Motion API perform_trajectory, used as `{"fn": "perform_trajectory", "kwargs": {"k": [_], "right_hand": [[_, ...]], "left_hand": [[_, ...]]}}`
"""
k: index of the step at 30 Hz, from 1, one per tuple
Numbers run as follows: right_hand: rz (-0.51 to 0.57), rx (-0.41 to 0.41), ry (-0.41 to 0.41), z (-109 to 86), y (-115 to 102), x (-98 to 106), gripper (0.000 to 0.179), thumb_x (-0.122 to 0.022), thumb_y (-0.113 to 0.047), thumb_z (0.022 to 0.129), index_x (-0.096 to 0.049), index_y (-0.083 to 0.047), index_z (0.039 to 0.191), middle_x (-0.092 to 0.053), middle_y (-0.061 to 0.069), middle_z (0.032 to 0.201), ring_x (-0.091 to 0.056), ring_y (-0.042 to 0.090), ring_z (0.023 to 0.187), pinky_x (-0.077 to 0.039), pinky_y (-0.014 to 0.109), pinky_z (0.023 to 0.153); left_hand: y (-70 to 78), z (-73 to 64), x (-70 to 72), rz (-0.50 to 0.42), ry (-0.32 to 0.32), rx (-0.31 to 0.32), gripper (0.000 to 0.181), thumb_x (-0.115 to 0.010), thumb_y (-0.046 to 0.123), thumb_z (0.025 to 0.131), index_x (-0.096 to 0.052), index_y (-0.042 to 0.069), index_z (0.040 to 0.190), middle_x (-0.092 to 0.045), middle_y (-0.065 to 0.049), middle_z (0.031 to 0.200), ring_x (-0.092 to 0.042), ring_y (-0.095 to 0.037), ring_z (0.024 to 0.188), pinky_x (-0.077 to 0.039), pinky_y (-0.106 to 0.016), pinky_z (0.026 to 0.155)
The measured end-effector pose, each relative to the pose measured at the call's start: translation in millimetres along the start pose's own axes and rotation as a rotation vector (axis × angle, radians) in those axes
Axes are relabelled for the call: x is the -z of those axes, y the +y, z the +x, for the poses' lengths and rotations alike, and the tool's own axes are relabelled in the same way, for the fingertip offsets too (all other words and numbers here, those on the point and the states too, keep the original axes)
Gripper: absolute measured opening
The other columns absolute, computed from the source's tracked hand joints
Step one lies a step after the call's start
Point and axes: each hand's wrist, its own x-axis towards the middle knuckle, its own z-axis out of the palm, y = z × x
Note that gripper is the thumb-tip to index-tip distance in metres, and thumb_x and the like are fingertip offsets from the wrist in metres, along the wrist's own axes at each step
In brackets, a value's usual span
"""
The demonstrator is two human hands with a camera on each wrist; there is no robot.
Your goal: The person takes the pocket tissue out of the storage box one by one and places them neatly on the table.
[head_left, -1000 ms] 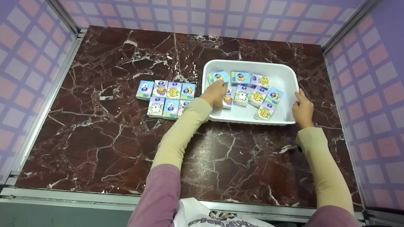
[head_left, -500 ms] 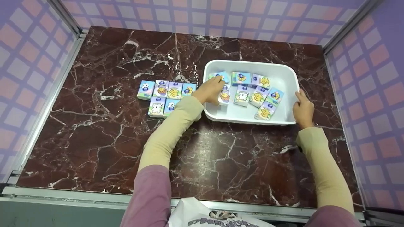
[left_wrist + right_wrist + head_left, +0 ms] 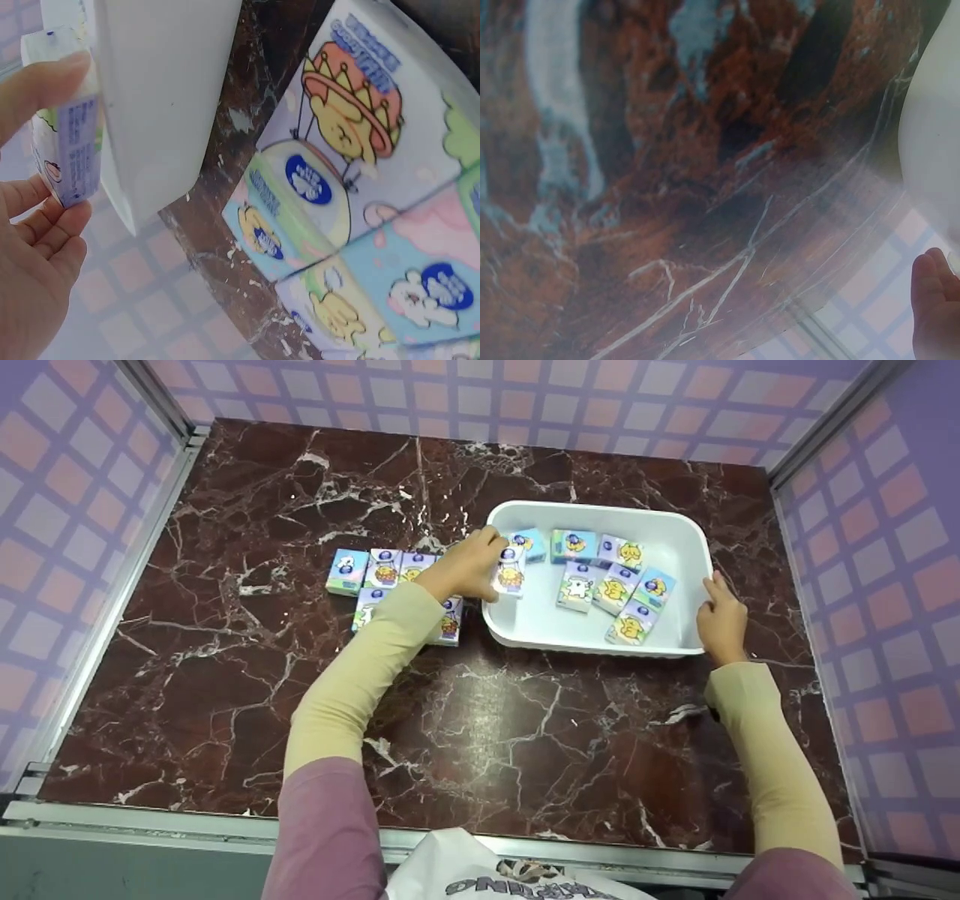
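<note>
My left hand (image 3: 466,566) grips a small cartoon-printed tissue pack (image 3: 511,573) just inside the left wall of a white plastic tub (image 3: 559,628). The left wrist view shows thumb and fingers pinching this pack (image 3: 79,150) by its ends, beside the tub's wall (image 3: 165,97). On the tub's right rim, my right hand (image 3: 722,624) holds with its fingers at the edge. Several more packs (image 3: 577,586) lie loosely in the tub. Left of it, packs (image 3: 347,571) stand in two rows side by side, partly hidden by my left arm.
The tub stands on a dark red marbled table (image 3: 225,697). Checked purple panels (image 3: 450,405) wall the back and both sides. A metal rail (image 3: 187,829) runs along the front edge.
My left hand has lifted a tissue pack from the tub's left part and carried it left towards the rim. The right hand stays on the tub's right rim.
</note>
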Motion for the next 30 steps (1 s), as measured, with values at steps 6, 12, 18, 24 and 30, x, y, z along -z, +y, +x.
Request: {"fn": "perform_trajectory", "kwargs": {"k": [6, 12, 18, 24, 30], "right_hand": [[0.003, 0.006, 0.005, 0.0, 0, -1, 0.044, -0.038, 0.008, 0.078, -0.051, 0.006, 0.12, -0.042, 0.018, 0.132, -0.04, 0.03, 0.122, -0.036, 0.042, 0.099], [0.002, 0.001, 0.002, 0.1, 0, 0, 0.043, -0.038, 0.009, 0.078, -0.051, 0.006, 0.12, -0.042, 0.017, 0.132, -0.04, 0.029, 0.122, -0.035, 0.041, 0.1], [-0.003, -0.007, -0.018, 0.1, 0, 0, 0.044, -0.038, 0.008, 0.079, -0.05, 0.006, 0.121, -0.04, 0.017, 0.134, -0.038, 0.03, 0.124, -0.034, 0.042, 0.101], [-0.004, -0.005, -0.018, -0.4, 0, 0, 0.044, -0.037, 0.008, 0.079, -0.05, 0.005, 0.121, -0.04, 0.017, 0.134, -0.038, 0.03, 0.123, -0.034, 0.042, 0.101], [0.001, 0.0, -0.008, 0.1, 2, 0, 0.044, -0.038, 0.009, 0.079, -0.051, 0.005, 0.12, -0.041, 0.017, 0.133, -0.039, 0.031, 0.123, -0.035, 0.043, 0.1]], "left_hand": [[-8.1, -16.0, 8.7, -0.027, 0.043, -0.036, 0.083, -0.078, 0.029, 0.054, -0.041, 0.0, 0.123, -0.039, -0.014, 0.116, -0.042, -0.027, 0.102, -0.041, -0.037, 0.094], [-22.6, -34.2, 11.5, -0.012, 0.049, -0.024, 0.083, -0.078, 0.03, 0.054, -0.042, 0.0, 0.123, -0.04, -0.014, 0.117, -0.042, -0.028, 0.102, -0.041, -0.04, 0.092], [-35.0, -51.8, 11.2, -0.03, 0.015, -0.008, 0.085, -0.08, 0.028, 0.054, -0.04, -0.001, 0.124, -0.04, -0.014, 0.117, -0.042, -0.028, 0.103, -0.04, -0.04, 0.094], [-49.6, -69.8, 11.0, -0.03, -0.008, 0.012, 0.086, -0.081, 0.026, 0.054, -0.039, 0.0, 0.125, -0.038, -0.015, 0.12, -0.04, -0.029, 0.108, -0.039, -0.041, 0.096], [-70.0, -88.9, 9.8, -0.04, -0.037, 0.091, 0.09, -0.079, 0.019, 0.055, -0.034, -0.003, 0.13, -0.037, -0.016, 0.121, -0.04, -0.029, 0.106, -0.04, -0.042, 0.094]]}}
